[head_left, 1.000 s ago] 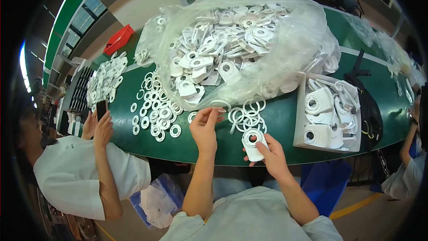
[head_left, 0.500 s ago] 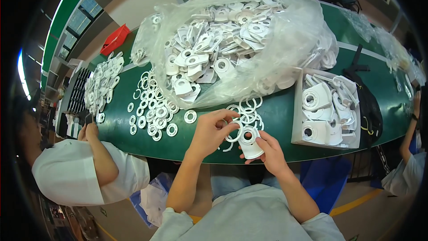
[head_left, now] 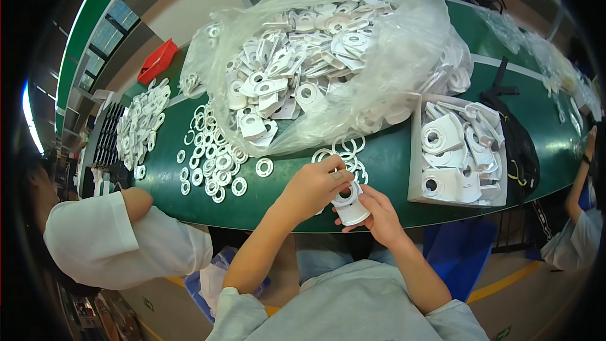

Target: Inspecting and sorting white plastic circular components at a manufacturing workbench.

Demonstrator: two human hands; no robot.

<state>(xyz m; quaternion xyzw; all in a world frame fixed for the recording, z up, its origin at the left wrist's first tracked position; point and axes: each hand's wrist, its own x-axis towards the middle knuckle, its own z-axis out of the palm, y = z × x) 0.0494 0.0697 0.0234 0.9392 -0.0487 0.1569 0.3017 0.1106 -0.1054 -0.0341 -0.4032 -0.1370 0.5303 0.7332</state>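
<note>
My right hand (head_left: 380, 218) is closed around a white plastic part (head_left: 353, 215), a rounded plate with a round hole at its upper end. Bent over that upper end, my left hand (head_left: 315, 188) pinches a thin white ring, mostly hidden by its fingers. Both hands are above the table's near edge. Just beyond them lies a small heap of thin white rings (head_left: 358, 145). Thicker white rings (head_left: 222, 163) are spread to the left, with one single ring (head_left: 264, 167) apart from the rest.
A large clear plastic bag (head_left: 404, 44) full of white parts covers the table's middle. At right stand a white box (head_left: 413, 170) of parts and a black bag (head_left: 521, 151). More parts (head_left: 142, 126) and a red bin (head_left: 158, 61) are at left. Co-workers sit on both sides.
My left hand has moved in with the ring, from beside the part's round end to over it. The co-worker's hand at left has gone out of sight.
</note>
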